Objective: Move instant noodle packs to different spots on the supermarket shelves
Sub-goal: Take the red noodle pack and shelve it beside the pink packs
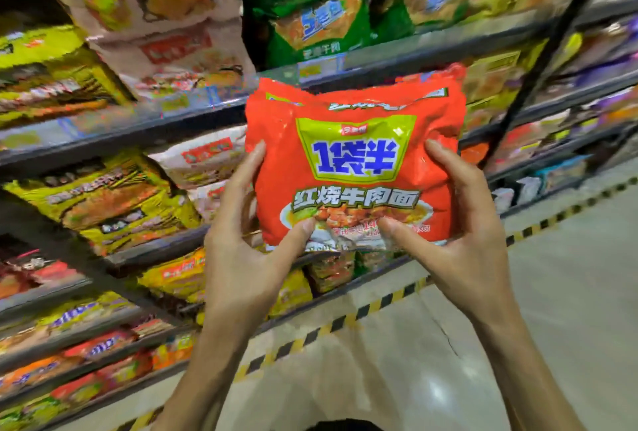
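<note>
Left grip (241,251) and right grip (462,241) are clasping a red braised-beef noodle pack (355,161) by its sides, holding it upright in mid-air, hiding part of the shelves (138,134) behind; yellow packs (114,199) are lying left, green packs (317,27) above.

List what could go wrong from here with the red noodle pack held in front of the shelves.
1. The glossy red plastic instant noodle pack is in mid-air, resting on no shelf. The grip of the left hand and right hand covers only its lower half, so it might slip.
2. Both thumbs press into the lower front, which could crack the noodles.
3. The grey metal shelves look crowded with yellow packs; pushing it in may dislodge neighbours.
</note>
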### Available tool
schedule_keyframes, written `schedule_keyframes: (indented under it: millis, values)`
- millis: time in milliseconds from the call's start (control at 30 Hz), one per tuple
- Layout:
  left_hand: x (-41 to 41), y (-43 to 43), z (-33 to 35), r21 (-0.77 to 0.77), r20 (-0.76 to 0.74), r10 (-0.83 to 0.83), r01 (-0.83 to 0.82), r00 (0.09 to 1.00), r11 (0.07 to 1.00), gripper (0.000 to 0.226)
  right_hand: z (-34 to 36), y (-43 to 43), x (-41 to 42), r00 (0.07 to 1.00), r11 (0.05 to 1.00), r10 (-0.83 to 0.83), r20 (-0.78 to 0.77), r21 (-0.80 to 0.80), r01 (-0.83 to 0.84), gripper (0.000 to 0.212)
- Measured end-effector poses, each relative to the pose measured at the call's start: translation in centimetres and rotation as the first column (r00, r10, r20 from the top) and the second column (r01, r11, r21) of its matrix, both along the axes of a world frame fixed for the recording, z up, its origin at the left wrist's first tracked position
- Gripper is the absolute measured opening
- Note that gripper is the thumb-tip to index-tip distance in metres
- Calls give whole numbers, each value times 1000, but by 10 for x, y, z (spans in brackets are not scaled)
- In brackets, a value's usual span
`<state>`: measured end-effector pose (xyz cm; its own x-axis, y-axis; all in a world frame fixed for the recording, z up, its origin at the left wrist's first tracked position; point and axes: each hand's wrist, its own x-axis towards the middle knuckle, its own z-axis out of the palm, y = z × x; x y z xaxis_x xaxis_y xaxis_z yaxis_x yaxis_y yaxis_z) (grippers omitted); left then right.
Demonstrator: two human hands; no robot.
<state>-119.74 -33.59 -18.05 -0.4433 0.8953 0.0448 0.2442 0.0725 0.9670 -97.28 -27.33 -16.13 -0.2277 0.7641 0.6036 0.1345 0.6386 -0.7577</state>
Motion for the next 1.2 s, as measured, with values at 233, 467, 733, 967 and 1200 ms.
schedule_keyframes:
  millis: [233,467,733,967,1200]
  values:
    - [113,37,16,294,-30,-202,201,979,934,81,-25,15,107,979,969,-203,-34,-150,196,82]
    - [207,95,12,251,13,-406,390,914,886,79,-28,25,205,923,897,-381,-60,-267,353,83]
    - [324,173,7,220,52,-630,607,775,764,78,-29,46,313,812,779,-582,-47,-317,541,81]
    - [439,258,-4,221,94,-730,701,676,678,78,-34,103,418,722,690,-692,-7,-300,659,82]
    - [562,342,6,234,-33,-807,789,590,568,79,-26,166,533,628,604,-778,-12,-290,742,84]
